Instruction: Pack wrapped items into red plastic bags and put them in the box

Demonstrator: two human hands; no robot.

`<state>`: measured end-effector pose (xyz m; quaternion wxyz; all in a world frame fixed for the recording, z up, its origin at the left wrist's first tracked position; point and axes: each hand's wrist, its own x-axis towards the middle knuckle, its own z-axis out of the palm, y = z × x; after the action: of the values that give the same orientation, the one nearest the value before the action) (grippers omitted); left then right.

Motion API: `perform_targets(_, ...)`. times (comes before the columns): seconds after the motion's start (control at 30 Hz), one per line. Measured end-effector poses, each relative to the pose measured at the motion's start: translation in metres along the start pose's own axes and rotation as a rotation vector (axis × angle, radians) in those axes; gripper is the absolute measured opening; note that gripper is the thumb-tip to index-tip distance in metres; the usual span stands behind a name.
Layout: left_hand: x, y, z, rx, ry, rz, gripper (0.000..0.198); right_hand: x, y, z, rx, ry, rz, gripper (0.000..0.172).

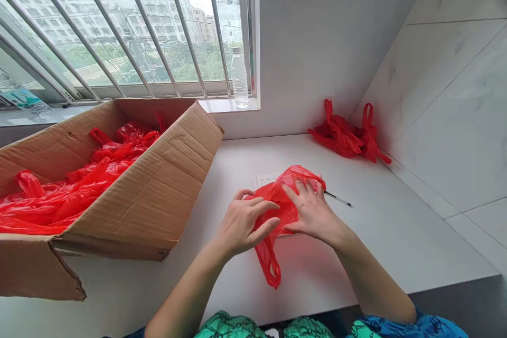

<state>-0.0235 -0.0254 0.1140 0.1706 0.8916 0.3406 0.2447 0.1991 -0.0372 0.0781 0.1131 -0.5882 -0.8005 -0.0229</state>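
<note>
Head view: loop handle (pixel 274 280) nearest, sticking out toward 7 o'clock, prob the best grab. Left hand (pixel 247 222) half-curled, right hand (pixel 311 211) splayed, neither clenched, over the red plastic bag (pixel 288 214) at 12: likely featherlight, floppy, slippery, easily torn.

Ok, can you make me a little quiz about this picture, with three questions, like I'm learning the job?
1. True or false: the cardboard box is nearer the left hand than the right hand.
2. What thin thing peeks out beside the red bag at the hands?
3. Fill the gap: the unlabelled bottle stands on the ____.

Key:
1. True.
2. A pen.
3. Windowsill.
</note>
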Motion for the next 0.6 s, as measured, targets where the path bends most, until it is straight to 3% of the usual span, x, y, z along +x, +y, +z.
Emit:
perform_targets(0.13,-0.002,-0.006,0.025,0.370,-0.010,-0.131,0.021,-0.003,0.002,0.004,-0.050,-0.022,0.066,0.097)
perform_targets(0.2,-0.003,-0.009,0.033,0.410,-0.023,-0.141,0.016,-0.002,0.000,-0.002,-0.019,0.054,0.021,0.075)
perform_targets(0.3,-0.002,-0.006,0.037,0.370,-0.021,-0.084,0.015,0.003,-0.010,-0.008,0.173,0.213,-0.178,0.025)
perform_targets(0.33,-0.001,-0.004,0.037,0.347,-0.030,-0.059,0.015,0.005,-0.014,-0.008,0.256,0.218,-0.236,0.020)
perform_targets(0.43,-0.001,-0.001,0.036,0.298,-0.070,-0.025,0.022,0.011,-0.021,0.002,0.379,0.068,-0.218,0.026)
perform_targets(0.53,-0.004,-0.005,0.037,0.296,-0.073,-0.055,0.040,0.013,-0.008,0.021,0.339,-0.095,0.030,0.010)
perform_targets(0.6,-0.005,-0.011,0.038,0.318,-0.058,-0.090,0.048,0.011,0.006,0.033,0.393,-0.176,0.169,0.037)
